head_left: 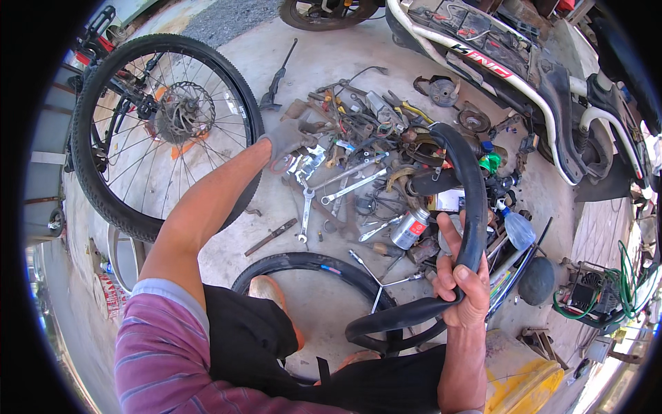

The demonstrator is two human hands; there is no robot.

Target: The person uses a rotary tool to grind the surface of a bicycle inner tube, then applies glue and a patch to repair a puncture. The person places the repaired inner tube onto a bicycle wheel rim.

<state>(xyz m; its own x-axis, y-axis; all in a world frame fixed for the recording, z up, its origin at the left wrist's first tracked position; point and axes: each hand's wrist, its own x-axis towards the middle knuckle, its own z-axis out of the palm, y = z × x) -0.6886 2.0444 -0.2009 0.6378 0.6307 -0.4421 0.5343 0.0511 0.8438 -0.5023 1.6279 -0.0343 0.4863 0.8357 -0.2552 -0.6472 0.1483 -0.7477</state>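
Observation:
My left hand (289, 138), in a grey glove, reaches into the pile of tools and parts (348, 114), its fingers curled at metal pieces; what they grip is unclear. Just below it are silver foil scraps (310, 160) and wrenches (307, 214). My right hand (463, 276) grips a black inner tube (460, 165), which rises in an arc to the pile and loops back low in front of me. A bicycle tyre (269, 265) lies on the ground by my feet. A silver can (408, 228) is left of my right hand.
A bicycle wheel (89, 172) stands at left. A white vehicle frame (483, 62) fills the upper right. A plastic bottle (517, 228), a grey rounded object (538, 279) and a machine with green hose (586, 293) lie right. A yellow container (520, 376) is at lower right.

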